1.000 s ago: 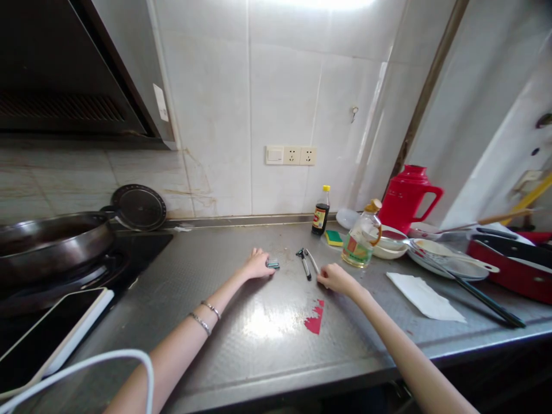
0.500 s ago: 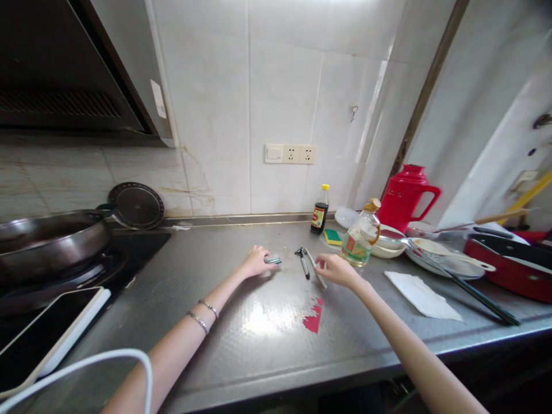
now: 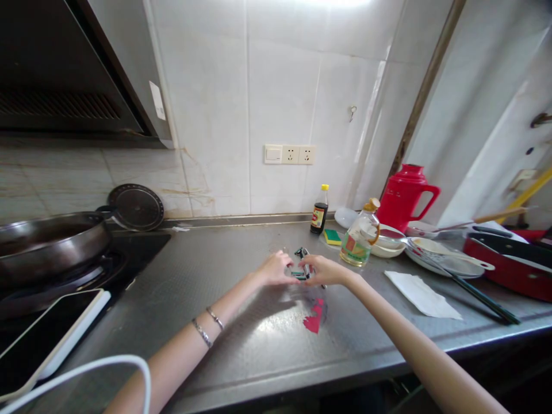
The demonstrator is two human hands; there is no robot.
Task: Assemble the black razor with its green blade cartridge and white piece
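The left hand pinches a tiny greenish thing, hard to make out. The right hand, grip too hidden to tell, partly covers the razor lying lengthwise on the counter, head toward the wall.

At 10 o'clock in the view hangs a dark range hood; at 9, a steel pan sits on the black cooktop; at 8 lies a smartphone. A yellow-capped sauce bottle and, farther out, a red thermos jug stand at 3; a white paper napkin lies at 4.
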